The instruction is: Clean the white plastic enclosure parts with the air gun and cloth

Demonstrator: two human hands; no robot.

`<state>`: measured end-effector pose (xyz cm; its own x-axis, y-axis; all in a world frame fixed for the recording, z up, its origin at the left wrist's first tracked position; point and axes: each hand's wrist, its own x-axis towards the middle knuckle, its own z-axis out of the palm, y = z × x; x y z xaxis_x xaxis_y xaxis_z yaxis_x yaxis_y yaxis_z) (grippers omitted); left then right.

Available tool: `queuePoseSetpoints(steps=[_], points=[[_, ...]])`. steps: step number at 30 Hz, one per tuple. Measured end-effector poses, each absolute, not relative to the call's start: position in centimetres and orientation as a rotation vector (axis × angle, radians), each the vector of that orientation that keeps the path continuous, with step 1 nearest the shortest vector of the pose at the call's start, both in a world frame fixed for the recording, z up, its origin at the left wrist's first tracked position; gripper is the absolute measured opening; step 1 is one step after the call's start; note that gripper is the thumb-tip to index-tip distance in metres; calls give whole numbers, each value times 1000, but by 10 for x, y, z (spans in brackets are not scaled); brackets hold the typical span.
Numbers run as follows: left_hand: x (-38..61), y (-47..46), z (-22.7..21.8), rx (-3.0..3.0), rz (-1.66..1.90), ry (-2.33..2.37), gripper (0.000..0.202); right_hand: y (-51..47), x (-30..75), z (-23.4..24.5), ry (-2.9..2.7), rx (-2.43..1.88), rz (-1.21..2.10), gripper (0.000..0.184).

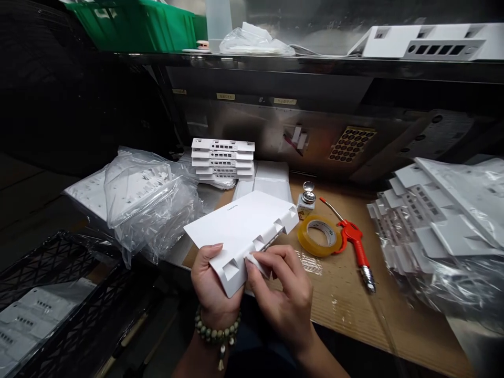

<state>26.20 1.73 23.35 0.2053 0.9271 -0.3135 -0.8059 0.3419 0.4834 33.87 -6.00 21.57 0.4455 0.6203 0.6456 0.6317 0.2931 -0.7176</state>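
My left hand (216, 283) grips the near left corner of a white plastic housing (240, 220), thumb on its top face. The housing is tilted, with square recesses along its near edge and small dark lettering by the far edge. My right hand (281, 289) is closed, thumb and fingers pinching a small white wad (252, 260), perhaps cloth, against that recessed edge. Behind the housing rises a stack of similar white housings (223, 163). Right of it are a pump bottle (306, 205) with its lid up, a roll of yellowish tape (305, 244) and a red air blow gun (355, 241).
Bagged white housings stand at the right (444, 210); more bagged white parts (137, 189) lie at the left. A black crate (59, 244) is at lower left. Overhead, a shelf (315, 64) carries a green bin (137, 26) and another housing (433, 44). Cardboard (342, 299) covers the bench.
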Motion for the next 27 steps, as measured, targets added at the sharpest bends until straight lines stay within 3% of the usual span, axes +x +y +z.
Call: queuePoseSetpoints(steps=[7, 20, 27], points=[[262, 11, 238, 204, 1111, 591, 45, -70, 324, 229, -1264, -1250, 104, 19], [264, 11, 250, 113, 970, 640, 52, -73, 317, 222, -1375, -1244, -82, 35], [259, 13, 238, 177, 1059, 636, 50, -76, 331, 223, -1322, -1279, 81, 24]])
